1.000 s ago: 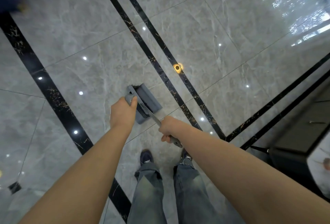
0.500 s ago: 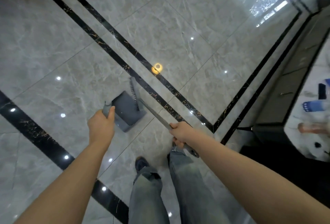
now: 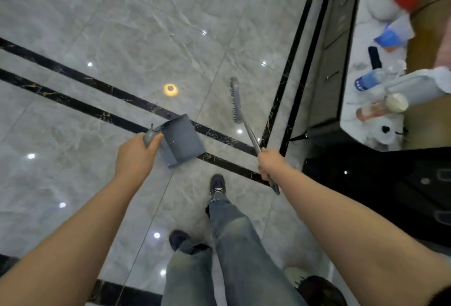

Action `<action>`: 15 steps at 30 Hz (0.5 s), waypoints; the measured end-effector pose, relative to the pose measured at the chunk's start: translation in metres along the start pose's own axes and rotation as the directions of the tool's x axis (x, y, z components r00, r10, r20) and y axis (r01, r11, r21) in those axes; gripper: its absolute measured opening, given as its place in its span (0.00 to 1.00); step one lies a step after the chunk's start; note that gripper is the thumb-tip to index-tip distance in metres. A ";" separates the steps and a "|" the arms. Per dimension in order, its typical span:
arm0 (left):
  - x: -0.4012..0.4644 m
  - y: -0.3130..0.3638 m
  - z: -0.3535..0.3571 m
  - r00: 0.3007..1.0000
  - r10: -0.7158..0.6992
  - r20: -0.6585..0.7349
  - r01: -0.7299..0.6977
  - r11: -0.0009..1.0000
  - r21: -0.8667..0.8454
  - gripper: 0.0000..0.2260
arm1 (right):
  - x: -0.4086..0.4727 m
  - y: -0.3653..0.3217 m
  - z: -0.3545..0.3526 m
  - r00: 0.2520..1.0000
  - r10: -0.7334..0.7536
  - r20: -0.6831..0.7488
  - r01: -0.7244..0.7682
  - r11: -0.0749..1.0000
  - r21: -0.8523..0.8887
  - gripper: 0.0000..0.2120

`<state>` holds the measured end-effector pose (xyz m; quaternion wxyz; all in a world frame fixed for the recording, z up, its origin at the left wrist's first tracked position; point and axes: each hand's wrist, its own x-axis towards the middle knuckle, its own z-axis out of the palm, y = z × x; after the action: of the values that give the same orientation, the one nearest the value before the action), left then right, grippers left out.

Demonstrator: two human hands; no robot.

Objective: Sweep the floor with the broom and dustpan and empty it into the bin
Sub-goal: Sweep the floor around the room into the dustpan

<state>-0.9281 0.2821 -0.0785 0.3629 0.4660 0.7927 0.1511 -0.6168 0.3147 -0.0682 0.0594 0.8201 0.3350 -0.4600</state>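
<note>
Broom (image 3: 236, 101) in the right hand (image 3: 271, 164), head at one o'clock; the left hand (image 3: 136, 157) grips the dustpan (image 3: 183, 141). Apparently between sweeps; next, find debris or the bin.

Illumination: bright, overhead. Ceiling lamps glare as spots on the glossy floor (image 3: 136, 25). Edges bend; right side motion-blurred.

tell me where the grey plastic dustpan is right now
In the head view, the grey plastic dustpan is left of centre, held by the left hand above the black floor stripes.
</note>
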 end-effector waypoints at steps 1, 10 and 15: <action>0.007 0.016 0.011 1.000 0.018 0.022 -0.018 1.000 0.004 0.24 | 0.009 0.004 -0.013 1.000 0.024 -0.004 -0.024 1.000 0.020 0.19; 0.052 0.131 0.087 0.993 0.050 0.110 -0.055 0.998 0.036 0.22 | 0.090 0.037 -0.111 0.983 0.175 -0.060 -0.168 0.979 0.112 0.17; 0.080 0.180 0.117 0.976 0.108 0.188 -0.137 0.979 0.152 0.22 | 0.125 0.040 -0.160 0.979 0.187 -0.078 -0.189 0.982 -0.017 0.15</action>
<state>-0.7551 0.4324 -0.0904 0.3828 0.5540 0.7364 0.0652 -0.4344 0.4106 -0.0853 0.0997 0.8643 0.2634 -0.4167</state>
